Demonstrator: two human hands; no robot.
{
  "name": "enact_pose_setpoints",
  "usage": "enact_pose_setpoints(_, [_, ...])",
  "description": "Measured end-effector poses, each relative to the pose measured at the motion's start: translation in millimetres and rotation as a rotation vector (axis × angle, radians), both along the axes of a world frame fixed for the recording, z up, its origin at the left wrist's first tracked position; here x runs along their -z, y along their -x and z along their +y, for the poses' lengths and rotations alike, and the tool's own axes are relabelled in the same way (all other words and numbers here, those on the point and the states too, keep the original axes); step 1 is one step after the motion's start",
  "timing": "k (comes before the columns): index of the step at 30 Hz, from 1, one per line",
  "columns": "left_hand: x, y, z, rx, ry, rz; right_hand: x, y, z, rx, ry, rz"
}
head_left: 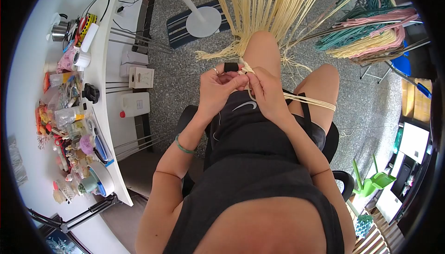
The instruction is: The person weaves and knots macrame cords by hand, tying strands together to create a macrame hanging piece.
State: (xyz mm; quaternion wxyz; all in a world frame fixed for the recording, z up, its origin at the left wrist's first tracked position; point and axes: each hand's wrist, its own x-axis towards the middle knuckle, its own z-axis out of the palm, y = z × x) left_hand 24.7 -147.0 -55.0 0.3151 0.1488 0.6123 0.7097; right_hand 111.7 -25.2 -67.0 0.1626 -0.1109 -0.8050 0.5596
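Over my lap, my left hand (222, 82) and my right hand (266, 89) meet, fingertips pinched on a short knotted piece of cream cord (247, 68). A ring and a black finger wrap (231, 67) show on the left hand. Loose cord ends (310, 100) trail from beneath my right hand across my thigh. The exact grip of each fingertip is partly hidden by the fingers. Beyond my knee, many long cream cords (269, 8) hang in a dense curtain.
To the left, a white table (113, 115) carries a crowd of small items. A white fan (204, 21) stands on a striped mat ahead. Bundles of green, pink and cream cord (366, 36) hang on a rack at right. A green dustpan (382, 180) sits lower right.
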Motion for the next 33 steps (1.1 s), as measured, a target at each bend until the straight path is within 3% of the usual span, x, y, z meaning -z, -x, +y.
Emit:
enact_pose_setpoints(7, [4, 0, -1, 0.044, 0.027, -0.016, -8, -4, 4, -0.028, -0.121, 0.01])
enact_pose_setpoints(9, [4, 1, -1, 0.035, 0.009, -0.057, -3, -5, 6, -0.086, 0.227, -0.124])
enact_pose_setpoints(10, [4, 2, -1, 0.007, -0.02, -0.121, -2, -5, 9, -0.088, 0.228, -0.123])
enact_pose_setpoints(12, [3, 3, -1, -0.024, -0.048, -0.184, 0, -5, 13, -0.113, 0.685, -0.197])
enact_pose_setpoints(15, [0, 1, 1, -0.022, -0.036, -0.198, 7, -6, 16, -0.124, 0.737, -0.184])
enact_pose_setpoints(17, [3, 1, 0, 0.032, 0.035, -0.024, 7, -7, 18, -0.144, 0.733, -0.194])
enact_pose_setpoints(20, [5, 2, -2, 0.043, 0.108, 0.015, 7, -7, 18, -0.155, 0.83, -0.238])
enact_pose_setpoints(28, [5, 5, -1, -0.004, 0.025, -0.202, 15, -4, 24, -0.057, 1.392, -0.311])
enact_pose_setpoints(33, [10, 4, -2, 0.078, 0.146, -0.062, 21, -4, 22, -0.055, 1.414, -0.342])
